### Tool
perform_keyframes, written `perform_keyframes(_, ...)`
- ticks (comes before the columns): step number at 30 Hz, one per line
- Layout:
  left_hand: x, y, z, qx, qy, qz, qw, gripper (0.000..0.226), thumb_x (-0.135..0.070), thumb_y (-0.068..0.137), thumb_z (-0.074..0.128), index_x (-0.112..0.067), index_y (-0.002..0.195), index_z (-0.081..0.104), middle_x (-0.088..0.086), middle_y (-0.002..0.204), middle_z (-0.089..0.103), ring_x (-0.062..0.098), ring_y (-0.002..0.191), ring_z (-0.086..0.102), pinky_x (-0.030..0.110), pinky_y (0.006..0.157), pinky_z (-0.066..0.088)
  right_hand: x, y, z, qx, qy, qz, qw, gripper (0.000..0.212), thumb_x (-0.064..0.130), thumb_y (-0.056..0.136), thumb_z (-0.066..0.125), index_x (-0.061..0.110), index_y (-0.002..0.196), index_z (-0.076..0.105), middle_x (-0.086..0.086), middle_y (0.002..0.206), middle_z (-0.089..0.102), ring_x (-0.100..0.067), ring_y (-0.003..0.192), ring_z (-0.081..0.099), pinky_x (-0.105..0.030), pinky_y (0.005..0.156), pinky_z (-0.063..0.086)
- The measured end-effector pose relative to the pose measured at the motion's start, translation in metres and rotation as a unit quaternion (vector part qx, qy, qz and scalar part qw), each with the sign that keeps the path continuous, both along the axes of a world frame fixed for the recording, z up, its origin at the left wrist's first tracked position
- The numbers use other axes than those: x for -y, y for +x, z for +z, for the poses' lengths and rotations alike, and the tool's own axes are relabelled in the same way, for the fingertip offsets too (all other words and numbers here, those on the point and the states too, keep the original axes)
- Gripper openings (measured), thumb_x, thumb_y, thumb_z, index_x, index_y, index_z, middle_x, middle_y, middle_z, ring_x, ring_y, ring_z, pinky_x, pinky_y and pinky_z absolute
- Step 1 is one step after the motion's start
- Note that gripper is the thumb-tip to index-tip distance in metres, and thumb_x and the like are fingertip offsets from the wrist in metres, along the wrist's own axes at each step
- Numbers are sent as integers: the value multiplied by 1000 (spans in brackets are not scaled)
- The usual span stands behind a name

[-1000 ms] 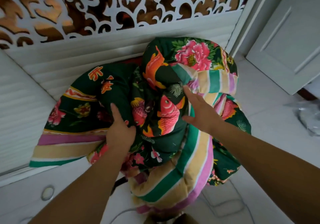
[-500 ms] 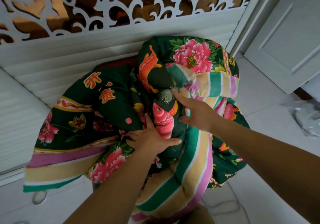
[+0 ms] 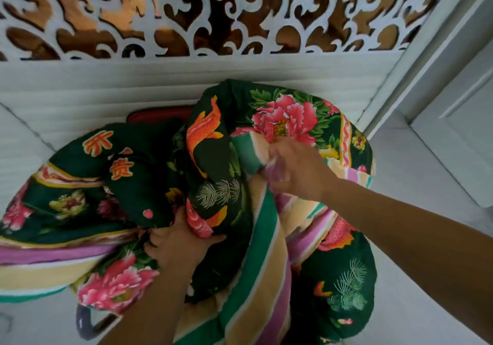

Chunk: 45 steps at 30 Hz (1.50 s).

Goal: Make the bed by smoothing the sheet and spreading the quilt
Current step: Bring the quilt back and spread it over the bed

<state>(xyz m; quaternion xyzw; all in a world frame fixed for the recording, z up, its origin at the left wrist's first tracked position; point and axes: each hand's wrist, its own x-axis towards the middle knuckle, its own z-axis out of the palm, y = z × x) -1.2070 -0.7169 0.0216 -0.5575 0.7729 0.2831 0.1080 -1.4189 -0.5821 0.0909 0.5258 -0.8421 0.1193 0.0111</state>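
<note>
Now we have the quilt (image 3: 213,184) bunched in a heap in front of a white panel with carved scrollwork (image 3: 202,24), over a pale floor. Our left hand (image 3: 176,243) grips a dark green fold low in the heap, fingers tucked into the cloth. Our right hand (image 3: 298,171), somewhat blurred, pinches the striped edge higher up.

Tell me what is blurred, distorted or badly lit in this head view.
Head view: the right hand is smeared by motion blur on the quilt; the left hand is sharper; wide-angle distortion bends the door frame; the light is soft and even, with no glare.
</note>
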Motion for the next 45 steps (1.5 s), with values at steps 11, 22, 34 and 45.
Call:
perform_keyframes(11,-3,20,-12,-3,-23,37,999,106,-70,49,76,-41,140,31,22,139,42,40,130,35,49,108,33,59,-7,36,142,253,25,957,106,52,69,76,31,151,12,-10,148,32,-30,132,36,-43,107,33)
perform_keyframes(22,-3,23,-13,0,-56,24,998,85,-70,54,74,-27,124,53,10,117,62,32,116,51,38,92,47,67,-92,47,-8,108,-152,982,107,60,68,73,12,147,19,-17,147,33,-37,133,34,-53,105,31)
perform_keyframes(34,-2,35,-22,39,-23,10,999,66,-42,68,79,-17,124,52,11,127,57,33,119,52,39,96,47,18,20,28,208,193,-23,959,29,39,69,69,16,86,63,-3,80,61,-21,75,59,-31,60,49)
perform_keyframes(45,-14,42,-30,45,-46,18,998,53,-22,79,70,-14,127,51,15,125,56,34,114,54,38,90,47,-16,-59,16,143,17,-117,983,65,71,63,66,25,109,66,-4,106,63,-24,101,59,-36,87,50)
